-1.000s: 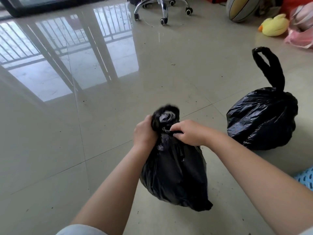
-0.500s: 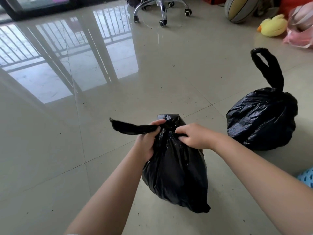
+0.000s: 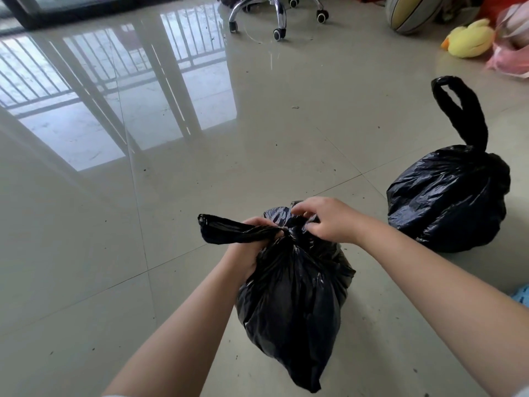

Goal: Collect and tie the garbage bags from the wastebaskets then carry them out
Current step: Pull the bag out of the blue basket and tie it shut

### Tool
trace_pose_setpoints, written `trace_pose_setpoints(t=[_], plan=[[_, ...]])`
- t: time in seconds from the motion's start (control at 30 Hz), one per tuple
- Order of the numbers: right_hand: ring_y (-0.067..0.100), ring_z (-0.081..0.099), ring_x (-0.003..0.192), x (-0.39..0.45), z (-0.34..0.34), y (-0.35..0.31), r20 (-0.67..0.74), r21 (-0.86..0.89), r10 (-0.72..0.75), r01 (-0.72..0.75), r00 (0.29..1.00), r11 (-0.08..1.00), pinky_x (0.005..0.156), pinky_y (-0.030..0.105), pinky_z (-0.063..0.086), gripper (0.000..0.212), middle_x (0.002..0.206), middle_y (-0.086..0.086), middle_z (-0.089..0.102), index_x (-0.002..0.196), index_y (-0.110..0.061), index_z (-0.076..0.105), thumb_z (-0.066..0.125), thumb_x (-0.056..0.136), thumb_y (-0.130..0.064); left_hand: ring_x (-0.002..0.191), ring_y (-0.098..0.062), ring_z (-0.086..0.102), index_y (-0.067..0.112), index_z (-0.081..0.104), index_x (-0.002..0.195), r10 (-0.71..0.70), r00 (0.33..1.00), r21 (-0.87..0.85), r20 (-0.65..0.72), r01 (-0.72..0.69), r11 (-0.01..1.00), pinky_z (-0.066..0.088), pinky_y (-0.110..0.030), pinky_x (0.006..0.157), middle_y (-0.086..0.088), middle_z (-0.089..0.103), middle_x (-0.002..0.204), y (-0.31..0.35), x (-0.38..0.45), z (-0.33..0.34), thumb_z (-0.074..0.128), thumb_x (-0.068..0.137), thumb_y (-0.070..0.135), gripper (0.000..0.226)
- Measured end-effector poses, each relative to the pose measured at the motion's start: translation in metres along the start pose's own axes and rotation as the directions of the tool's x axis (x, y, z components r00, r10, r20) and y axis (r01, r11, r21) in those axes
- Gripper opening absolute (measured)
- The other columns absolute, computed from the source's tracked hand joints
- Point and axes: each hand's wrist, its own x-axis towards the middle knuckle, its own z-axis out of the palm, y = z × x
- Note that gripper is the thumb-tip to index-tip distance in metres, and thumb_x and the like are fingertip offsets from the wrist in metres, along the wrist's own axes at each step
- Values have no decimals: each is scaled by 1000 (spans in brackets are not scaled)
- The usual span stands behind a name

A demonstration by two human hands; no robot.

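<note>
A full black garbage bag (image 3: pixel 292 305) stands on the tiled floor right in front of me. My left hand (image 3: pixel 252 247) grips its neck, and a twisted black handle strip (image 3: pixel 226 232) sticks out to the left from that fist. My right hand (image 3: pixel 323 219) pinches the bunched plastic at the bag's top, just right of the knot. A second black garbage bag (image 3: pixel 446 202) sits on the floor to the right, apart from my hands, with its tied loop handle (image 3: pixel 461 110) standing upright.
An office chair base with castors (image 3: pixel 277 15) stands at the far middle. A ball (image 3: pixel 412 12), a yellow plush duck (image 3: pixel 469 38) and a pink bag (image 3: pixel 512 53) lie at the far right. A blue patterned item (image 3: pixel 522 299) shows at the right edge. Glossy floor stretches to the left.
The bag's top went from a bunched wad between both hands to a strip pulled out leftward by my left hand. My right hand has shifted up onto the top of the knot.
</note>
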Motion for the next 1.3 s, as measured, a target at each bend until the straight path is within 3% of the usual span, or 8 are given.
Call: trace_pose_setpoints(t=[0.2, 0.27, 0.43, 0.57, 0.8, 0.97, 1.17, 1.3], plan=[[11, 53, 80, 3, 11, 0, 168, 145, 4, -29, 986, 989, 64, 13, 40, 35, 87, 3, 63, 113, -7, 65, 49, 83, 2, 50, -13, 53, 18, 67, 47, 20, 1000, 66, -16, -19, 998, 42, -22, 54, 6, 61, 46, -5, -1, 1, 55, 79, -12, 45], [10, 56, 87, 3, 10, 2, 113, 168, 1, -20, 994, 986, 68, 11, 39, 34, 101, 6, 68, 115, -4, 63, 49, 85, 2, 50, -9, 59, 17, 66, 56, 10, 1000, 45, -9, -10, 999, 48, -21, 55, 6, 63, 49, -1, -4, 6, 63, 75, -6, 30], [26, 44, 118, 2, 10, 2, -53, -287, -130, 109, 990, 952, 99, 31, 32, 30, 119, 11, 57, 117, -7, 58, 40, 93, -10, 59, -4, 61, 11, 54, 72, 97, 993, -235, -66, -110, 966, 50, -18, 60, 8, 63, 51, 35, 0, 13, 42, 96, 18, 28], [23, 35, 124, -2, 10, 6, -101, -507, -218, 138, 971, 851, 100, 33, 29, 31, 123, 7, 49, 120, -7, 49, 34, 93, -10, 30, -8, 37, 13, 32, 57, 86, 990, -409, -114, -126, 904, 45, -14, 42, 6, 34, 31, 55, 7, 12, 31, 99, 32, 47], [27, 62, 83, -7, 33, 28, -65, -642, -371, 246, 926, 727, 66, 34, 48, 21, 79, 4, 64, 80, -10, 62, 43, 73, -3, 20, -2, 18, 15, 23, 63, -73, 970, -86, -231, 54, 995, 20, -4, 32, 8, 22, 24, 32, 9, -8, 32, 101, 24, 40], [22, 35, 119, -14, 44, 41, 75, -621, -155, 168, 985, 766, 99, 34, 25, 30, 116, 2, 49, 116, -13, 47, 32, 90, -6, 16, -1, 24, 13, 30, 61, -92, 945, 193, -314, 158, 968, 21, -7, 27, -2, 29, 40, 20, 8, -13, 34, 101, 23, 41], [23, 36, 120, -13, 50, 41, 121, -645, -73, 135, 990, 753, 98, 35, 30, 29, 121, 3, 50, 119, -12, 46, 31, 95, -15, 17, -3, 27, 13, 33, 64, -172, 953, 275, -250, 240, 931, 25, -17, 38, 4, 29, 21, 16, 6, -14, 37, 99, 28, 38], [26, 43, 105, -13, 41, 47, 211, -467, 32, 72, 977, 881, 92, 38, 37, 17, 107, 11, 54, 92, -13, 47, 35, 96, -24, 40, -7, 47, 13, 47, 73, -229, 966, 451, -119, 258, 854, 43, -25, 57, 1, 47, 52, 24, -1, -12, 46, 96, 21, 24]])
